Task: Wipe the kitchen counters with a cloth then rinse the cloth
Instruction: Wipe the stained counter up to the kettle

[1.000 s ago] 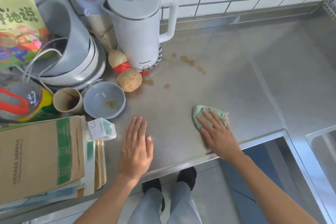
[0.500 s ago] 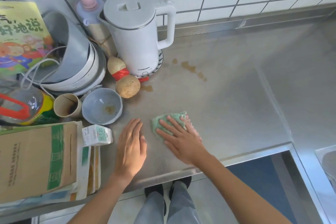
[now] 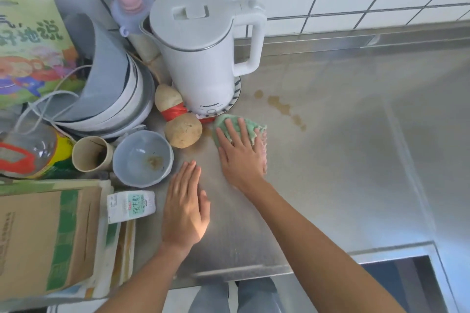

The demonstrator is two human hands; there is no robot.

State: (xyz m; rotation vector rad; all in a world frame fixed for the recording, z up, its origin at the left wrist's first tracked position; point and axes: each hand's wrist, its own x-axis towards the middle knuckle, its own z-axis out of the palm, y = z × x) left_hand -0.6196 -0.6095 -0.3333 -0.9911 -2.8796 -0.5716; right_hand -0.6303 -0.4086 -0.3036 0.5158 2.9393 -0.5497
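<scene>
The green cloth (image 3: 239, 127) lies flat under the spread right hand (image 3: 240, 156), touching the kettle (image 3: 201, 58) base, left hand (image 3: 185, 208) flat on the tabletop (image 3: 343, 160): wiping step; next stroke should sweep rightward across the brown stains (image 3: 282, 107).

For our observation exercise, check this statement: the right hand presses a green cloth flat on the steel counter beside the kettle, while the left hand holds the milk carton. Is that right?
Not quite. In the head view the left hand lies flat and open on the counter, beside the milk carton but not holding it. The rest stands: the right hand presses the green cloth down beside the kettle.
</scene>
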